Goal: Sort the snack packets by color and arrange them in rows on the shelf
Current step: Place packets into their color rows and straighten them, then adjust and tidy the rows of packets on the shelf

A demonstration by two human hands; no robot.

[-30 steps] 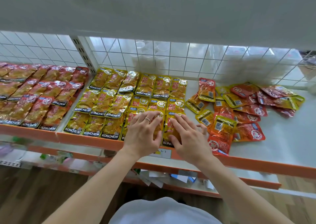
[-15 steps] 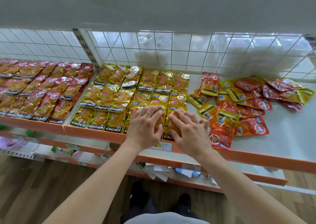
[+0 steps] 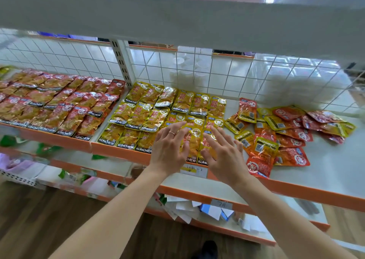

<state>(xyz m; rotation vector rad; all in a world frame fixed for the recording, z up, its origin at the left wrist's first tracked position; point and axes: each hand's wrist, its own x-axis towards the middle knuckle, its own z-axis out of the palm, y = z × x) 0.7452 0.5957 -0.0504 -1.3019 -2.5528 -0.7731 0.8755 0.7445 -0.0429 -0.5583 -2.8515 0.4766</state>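
Ideally, left hand (image 3: 169,147) and right hand (image 3: 224,155), spread flat and gripping nothing, should square the glossy yellow foil packets (image 3: 194,143) against the white shelf's (image 3: 335,172) front edge.

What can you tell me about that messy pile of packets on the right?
The pile is a loose jumble of shiny red and yellow foil packets, overlapping, some face down showing barcodes. It lies on the white shelf, right of the neat yellow rows. The right hand is just beside it.

Bare forearms (image 3: 118,209), a slim rose-gold ring (image 3: 171,133) on the left hand (image 3: 167,152), a dark shoe (image 3: 209,248) below.
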